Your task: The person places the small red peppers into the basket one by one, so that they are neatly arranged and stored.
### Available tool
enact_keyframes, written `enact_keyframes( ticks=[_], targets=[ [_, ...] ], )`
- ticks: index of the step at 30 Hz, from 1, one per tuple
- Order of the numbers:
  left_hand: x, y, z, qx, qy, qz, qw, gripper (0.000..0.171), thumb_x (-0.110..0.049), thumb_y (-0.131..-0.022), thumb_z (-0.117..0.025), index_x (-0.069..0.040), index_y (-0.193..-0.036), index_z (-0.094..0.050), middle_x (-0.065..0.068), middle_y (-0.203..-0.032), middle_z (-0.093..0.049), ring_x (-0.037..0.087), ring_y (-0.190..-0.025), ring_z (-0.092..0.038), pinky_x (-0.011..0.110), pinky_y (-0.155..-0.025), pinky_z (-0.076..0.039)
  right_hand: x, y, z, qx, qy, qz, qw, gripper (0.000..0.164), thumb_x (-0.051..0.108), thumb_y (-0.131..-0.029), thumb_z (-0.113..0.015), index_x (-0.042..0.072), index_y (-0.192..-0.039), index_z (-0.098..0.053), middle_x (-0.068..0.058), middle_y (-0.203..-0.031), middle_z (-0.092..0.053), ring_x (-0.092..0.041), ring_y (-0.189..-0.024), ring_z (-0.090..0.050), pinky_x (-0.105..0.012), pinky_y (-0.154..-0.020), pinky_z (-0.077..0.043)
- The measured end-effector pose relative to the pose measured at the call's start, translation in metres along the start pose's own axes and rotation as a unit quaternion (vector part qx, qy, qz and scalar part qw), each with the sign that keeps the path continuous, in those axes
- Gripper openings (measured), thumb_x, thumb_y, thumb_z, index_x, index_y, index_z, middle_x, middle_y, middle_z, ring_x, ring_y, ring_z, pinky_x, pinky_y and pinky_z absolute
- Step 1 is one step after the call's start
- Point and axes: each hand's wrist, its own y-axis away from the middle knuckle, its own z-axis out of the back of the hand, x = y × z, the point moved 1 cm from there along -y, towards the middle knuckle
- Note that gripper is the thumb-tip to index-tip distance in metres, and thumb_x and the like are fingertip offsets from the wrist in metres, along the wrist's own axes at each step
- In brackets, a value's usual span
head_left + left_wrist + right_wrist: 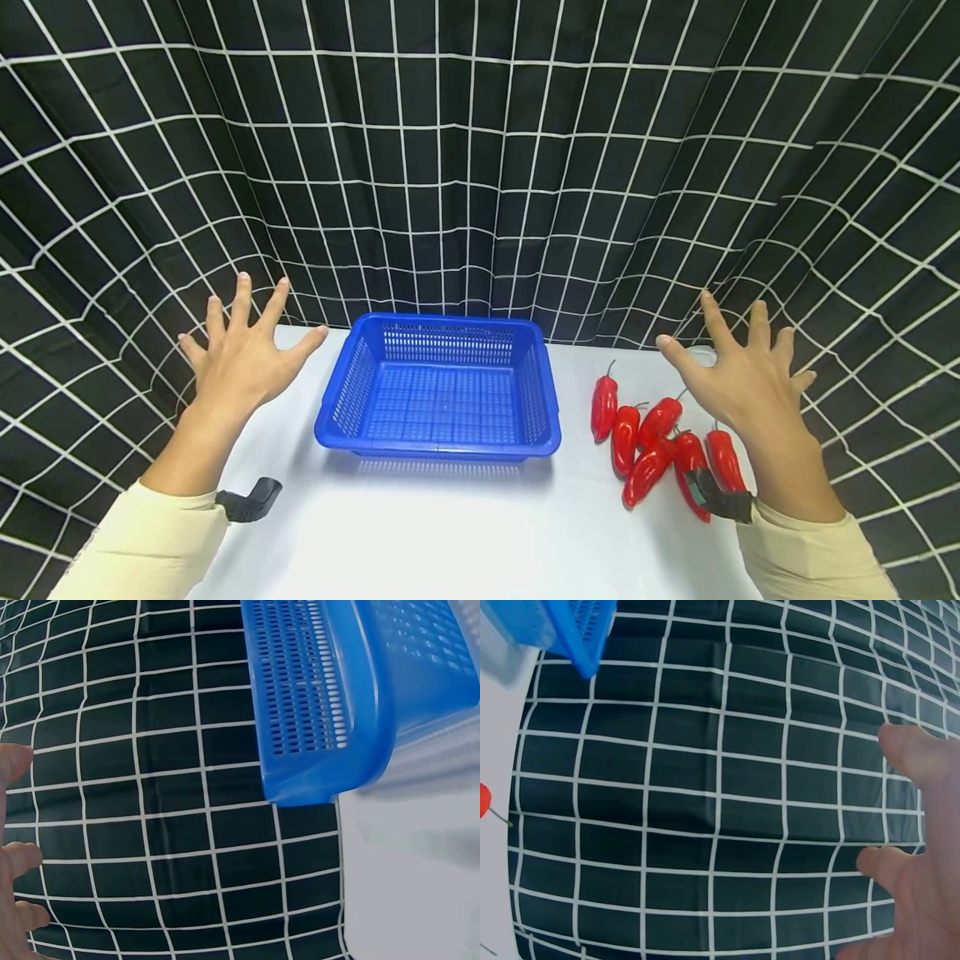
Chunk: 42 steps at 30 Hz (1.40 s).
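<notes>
A blue plastic basket (442, 454) with slotted walls stands on the white table, and nothing lies inside it. My left hand (243, 362) is held up to its left, fingers spread and holding nothing. On the right, my right hand (750, 383) is likewise raised with spread fingers, over the right end of a group of red chili peppers (648, 472). Several peppers lie loosely together, some with thin stems showing. In the left wrist view the basket's corner (322, 780) appears beside the left fingers (19, 859). The right wrist view shows the right fingers (904, 750) against the cloth.
Black cloth with a white grid (465, 167) hangs behind and along both sides of the white table (450, 533). A small clear round object (702, 355) sits at the back right, partly hidden by the right hand. Dark wrist mounts (251, 500) project from both sleeves.
</notes>
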Motion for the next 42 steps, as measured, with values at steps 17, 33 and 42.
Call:
enact_keyframes(
  ticks=[17, 33, 42],
  targets=[
    [0.002, 0.011, -0.01, 0.009, 0.006, 0.005, 0.9999, 0.093, -0.079, -0.084, -0.035, -0.026, -0.156, -0.011, 0.012, -0.159, 0.015, 0.051, -0.138, 0.014, 0.078, -0.092, 0.014, -0.005, 0.014, 0.004, 0.005, 0.009, -0.009, 1.0, 0.095, 0.07, -0.086, -0.044, 0.02, -0.155, -0.003, -0.034, -0.152, 0.01, -0.064, -0.131, 0.009, -0.086, -0.083, -0.004],
    [0.006, 0.026, -0.031, 0.011, 0.016, -0.003, 0.9998, 0.088, -0.074, -0.087, -0.038, -0.025, -0.156, -0.016, 0.016, -0.159, 0.007, 0.054, -0.137, 0.011, 0.078, -0.091, 0.014, -0.013, 0.027, 0.001, -0.013, 0.002, -0.018, 1.0, 0.094, 0.065, -0.086, -0.049, 0.017, -0.155, -0.006, -0.032, -0.153, 0.009, -0.064, -0.131, 0.007, -0.085, -0.084, -0.001],
    [0.007, 0.035, -0.044, -0.013, 0.037, -0.018, 0.9991, 0.086, -0.071, -0.088, -0.044, -0.022, -0.155, -0.022, 0.017, -0.159, -0.002, 0.054, -0.138, 0.003, 0.079, -0.093, 0.008, -0.021, 0.032, -0.002, -0.004, 0.004, -0.026, 1.0, 0.096, 0.067, -0.085, -0.049, 0.016, -0.155, -0.007, -0.035, -0.151, 0.007, -0.064, -0.131, 0.007, -0.085, -0.084, -0.002]
  ],
)
